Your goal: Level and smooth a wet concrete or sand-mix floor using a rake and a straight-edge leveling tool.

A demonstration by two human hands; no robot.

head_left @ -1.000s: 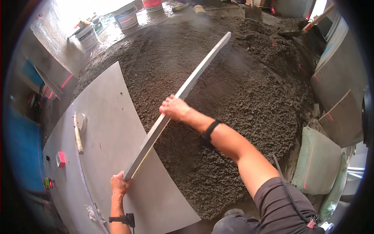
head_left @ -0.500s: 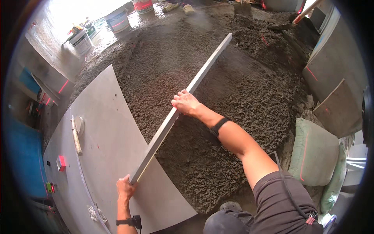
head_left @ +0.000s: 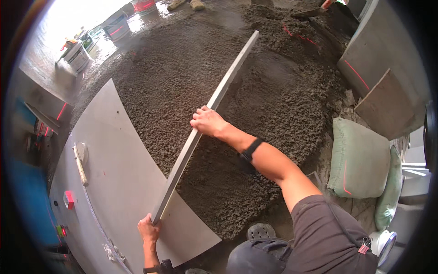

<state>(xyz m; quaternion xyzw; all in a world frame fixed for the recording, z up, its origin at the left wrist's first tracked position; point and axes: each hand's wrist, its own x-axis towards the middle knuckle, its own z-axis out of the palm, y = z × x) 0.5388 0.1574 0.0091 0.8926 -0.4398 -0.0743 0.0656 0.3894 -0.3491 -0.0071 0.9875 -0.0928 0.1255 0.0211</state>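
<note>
A long grey straightedge bar [head_left: 226,81] runs diagonally from the tile's near part out over the rough, damp mortar bed [head_left: 150,105]. My left hand [head_left: 149,229] is closed round its near end, above the large grey tile [head_left: 123,155]. Around the bar's middle, over the mortar, my right hand [head_left: 208,121] grips from above, fingers wrapped over the far edge. The strip of mortar right of the bar looks darker and smoother in places, while coarse lumps lie farther right. How firmly the bar's underside touches the mortar cannot be seen.
On the tile lie a mallet [head_left: 81,165], a measuring tape [head_left: 98,222] and a small red-and-white box [head_left: 69,200]. Buckets [head_left: 117,28] stand at the far left. Filled green sacks [head_left: 359,159] and leaning boards [head_left: 385,107] line the right. My shoe [head_left: 260,230] is at the mortar's near edge.
The view has shifted, so most things sit farther left. Both hands have drawn the bar slightly toward me, nearer the tile's close corner. My shoe shows more fully.
</note>
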